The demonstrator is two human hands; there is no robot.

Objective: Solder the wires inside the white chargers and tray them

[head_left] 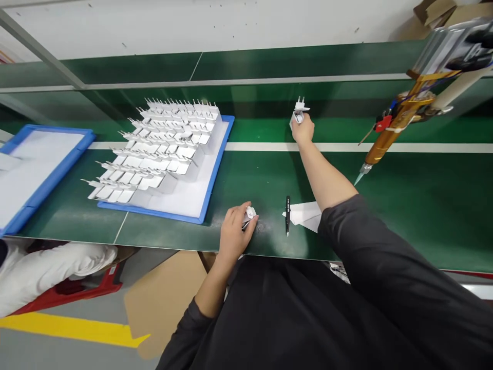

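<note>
My right hand [302,128] is stretched far forward over the green bench, closed on a white two-pin plug part [299,110] held with its pins up. My left hand [233,232] rests near the bench's front edge, fingers curled round another small white plug part [250,213]. To the left, a blue-rimmed tray [215,177] holds several rows of the same white pinned parts [162,149] standing upright.
Black tweezers [287,215] and a folded white paper [306,213] lie between my arms. A gold dispensing tool [389,131] hangs tip-down at the right. A second blue tray [46,180] sits at far left. White cloth in a red bin [57,272] is below the bench.
</note>
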